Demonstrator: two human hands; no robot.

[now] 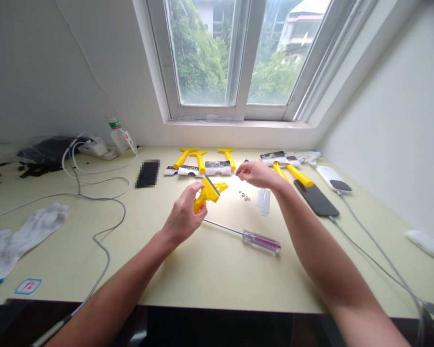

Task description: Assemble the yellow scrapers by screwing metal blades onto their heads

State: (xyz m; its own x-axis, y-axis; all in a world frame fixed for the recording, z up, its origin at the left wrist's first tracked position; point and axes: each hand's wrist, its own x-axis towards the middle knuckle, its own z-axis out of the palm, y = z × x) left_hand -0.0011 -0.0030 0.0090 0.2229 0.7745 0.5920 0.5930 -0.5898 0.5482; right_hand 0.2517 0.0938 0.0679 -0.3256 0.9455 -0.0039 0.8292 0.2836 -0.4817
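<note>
My left hand (184, 213) is closed around the handle of a yellow scraper (210, 191), whose head is tilted up with a dark blade edge along it. Yellow plastic pieces (222, 186) lie just behind it. My right hand (255, 173) hovers over the far part of the table, fingertips pinched together; whatever they hold is too small to make out. Below it are several small screws (244, 196) and flat scraper blades (263, 201). A screwdriver (261, 241) with a clear and purple handle lies nearer to me, its shaft pointing toward my left hand.
More yellow scrapers (201, 161) and black-and-white packages (218, 167) lie toward the window. At the right are a phone (316, 198), a power bank (333, 179) and cables. Leftward are a glove (29, 236), a bottle (121, 137), a charging cable (121, 219) and black bags (48, 149).
</note>
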